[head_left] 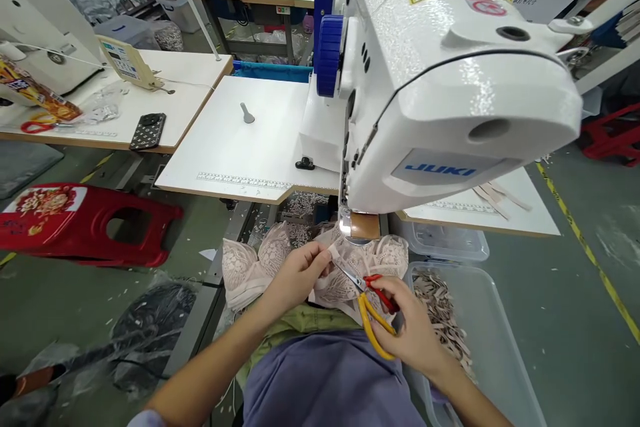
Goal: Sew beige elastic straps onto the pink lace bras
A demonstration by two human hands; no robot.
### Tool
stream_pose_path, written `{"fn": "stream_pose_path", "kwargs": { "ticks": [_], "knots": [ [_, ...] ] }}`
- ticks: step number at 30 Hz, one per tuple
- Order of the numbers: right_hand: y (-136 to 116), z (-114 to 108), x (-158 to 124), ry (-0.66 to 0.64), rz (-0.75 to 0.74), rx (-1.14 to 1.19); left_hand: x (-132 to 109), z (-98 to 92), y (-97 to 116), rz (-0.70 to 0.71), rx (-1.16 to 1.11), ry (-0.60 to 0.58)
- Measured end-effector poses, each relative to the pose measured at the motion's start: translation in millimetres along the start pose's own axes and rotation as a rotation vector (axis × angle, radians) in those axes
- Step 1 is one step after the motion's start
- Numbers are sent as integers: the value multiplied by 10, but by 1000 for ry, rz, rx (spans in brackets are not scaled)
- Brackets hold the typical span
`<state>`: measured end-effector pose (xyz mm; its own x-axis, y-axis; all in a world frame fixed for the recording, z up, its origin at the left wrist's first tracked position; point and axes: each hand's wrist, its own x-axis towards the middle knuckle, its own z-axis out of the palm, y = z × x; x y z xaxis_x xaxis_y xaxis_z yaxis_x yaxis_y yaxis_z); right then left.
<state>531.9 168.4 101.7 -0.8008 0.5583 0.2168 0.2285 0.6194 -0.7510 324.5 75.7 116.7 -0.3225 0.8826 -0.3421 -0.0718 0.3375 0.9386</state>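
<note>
- From my remote view, the left hand (303, 270) is closed to a pinch, with a pale strip (334, 253) at its fingertips; I can't tell whether that strip joins the garment.
- My right hand (407, 323) is curled through the handles of the red-and-yellow scissors (377, 323), tips right at the strip; how far the blades part I can't make out.
- The lace garment (367, 267) lies beneath and around both hands, on the near side of the tabletop (255, 127), past its front edge.
- Above, the sewing machine (450, 113) caps my headroom; its lower end overlaps the garment's far edge in this view.
- To the left, the garment's end sits near a metal rail (207, 320), with floor between that and the red stool (90, 223).
- To the right, room is tight: the clear bin (505, 340) stands just beside, its wall running under my forearm, fabric pieces (443, 307) heaped along its left side.
- Beyond the bin, open floor stretches to a yellow line (585, 247).
</note>
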Motion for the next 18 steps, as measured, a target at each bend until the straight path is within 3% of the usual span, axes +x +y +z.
{"fn": "stream_pose_path", "kwargs": {
  "ticks": [4,10,14,18],
  "knots": [
    [46,114,67,-22,68,13,-6,-4,32,4,20,-39],
    [120,144,46,-80,195,76,2,-44,39,11,111,13],
    [158,157,-67,-49,247,99,25,-30,29,11,93,47],
    [349,106,-279,-43,312,104,30,-64,49,46,144,110]
  ]
}}
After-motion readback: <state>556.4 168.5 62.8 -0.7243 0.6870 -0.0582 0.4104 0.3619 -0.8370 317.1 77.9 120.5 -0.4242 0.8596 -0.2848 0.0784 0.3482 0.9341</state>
